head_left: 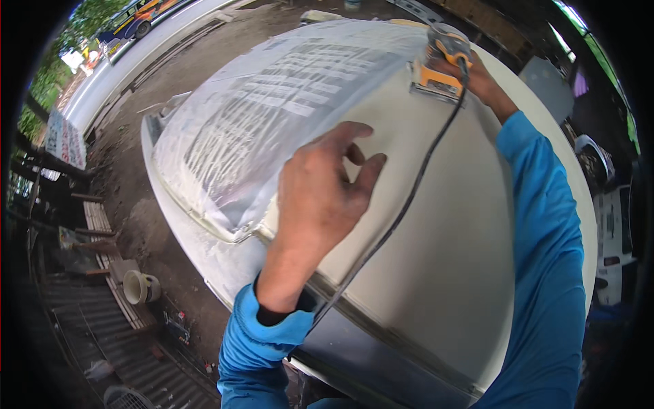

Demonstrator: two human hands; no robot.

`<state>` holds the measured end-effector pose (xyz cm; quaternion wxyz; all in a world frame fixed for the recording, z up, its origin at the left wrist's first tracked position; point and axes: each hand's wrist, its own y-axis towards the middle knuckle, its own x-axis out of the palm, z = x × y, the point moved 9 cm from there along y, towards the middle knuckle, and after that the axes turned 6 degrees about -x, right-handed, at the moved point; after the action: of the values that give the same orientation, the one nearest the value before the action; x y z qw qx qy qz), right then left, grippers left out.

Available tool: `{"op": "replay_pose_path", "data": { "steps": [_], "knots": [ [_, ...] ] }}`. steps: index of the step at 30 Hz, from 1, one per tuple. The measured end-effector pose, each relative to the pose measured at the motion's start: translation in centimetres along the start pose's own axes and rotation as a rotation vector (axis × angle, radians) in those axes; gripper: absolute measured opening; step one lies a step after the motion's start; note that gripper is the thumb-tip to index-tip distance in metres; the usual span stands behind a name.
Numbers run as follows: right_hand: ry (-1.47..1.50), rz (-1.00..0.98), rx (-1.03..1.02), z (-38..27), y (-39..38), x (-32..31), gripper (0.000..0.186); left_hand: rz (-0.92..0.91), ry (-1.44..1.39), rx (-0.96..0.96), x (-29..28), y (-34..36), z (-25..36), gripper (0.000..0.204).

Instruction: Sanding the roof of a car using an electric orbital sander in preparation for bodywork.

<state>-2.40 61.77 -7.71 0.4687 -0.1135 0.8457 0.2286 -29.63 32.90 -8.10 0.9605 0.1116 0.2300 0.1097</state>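
Observation:
My right hand (477, 73) is wrapped around an orange and grey electric sheet sander (438, 76), whose flat pad rests on the far part of a cream-coloured vehicle roof (436, 273). From the sander a black power cord (415, 184) runs back across the roof and passes by my left wrist. My left hand (327, 184) is over the roof's left side, thumb and forefinger apart and nothing between them. Its other fingers are partly hidden, and whether it touches the surface I cannot tell. Left of the roof, the windshield is covered with masking film and paper (272, 102), dusted white.
Dirt ground (136, 184) lies left of the vehicle, with a white bucket (141, 288) and corrugated metal sheets (129, 347) on it. A bus (139, 17) is on the road at upper left. Vehicle parts, including a white panel (613, 238), stand along the right.

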Motion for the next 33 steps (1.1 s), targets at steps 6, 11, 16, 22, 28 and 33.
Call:
{"op": "replay_pose_path", "data": {
  "steps": [6,11,16,22,28,33],
  "knots": [
    [-0.089,0.067,0.034,0.4,-1.0,-1.7,0.069,0.129,-0.145,-0.052,-1.6,0.9,-0.7,0.022],
    [0.042,0.033,-0.008,-3.8,-2.3,0.2,0.077,0.224,-0.255,-0.023,-2.6,1.4,-1.3,0.018],
    [0.082,0.061,-0.124,-10.4,-4.6,1.8,0.067,0.308,-0.285,-0.01,-3.7,1.6,-2.1,0.017],
    [0.114,0.066,-0.158,-14.9,-6.8,2.6,0.055,0.314,-0.374,-0.024,-3.5,2.5,-3.6,0.022],
    [0.322,0.032,-0.162,-17.1,-9.2,5.0,0.059,0.111,-0.373,0.108,-3.9,4.9,-1.2,0.042],
    [-0.051,0.174,-0.671,-24.5,-11.3,5.1,0.051,0.056,-0.156,0.407,-3.8,5.7,5.0,0.064]
  ]
}}
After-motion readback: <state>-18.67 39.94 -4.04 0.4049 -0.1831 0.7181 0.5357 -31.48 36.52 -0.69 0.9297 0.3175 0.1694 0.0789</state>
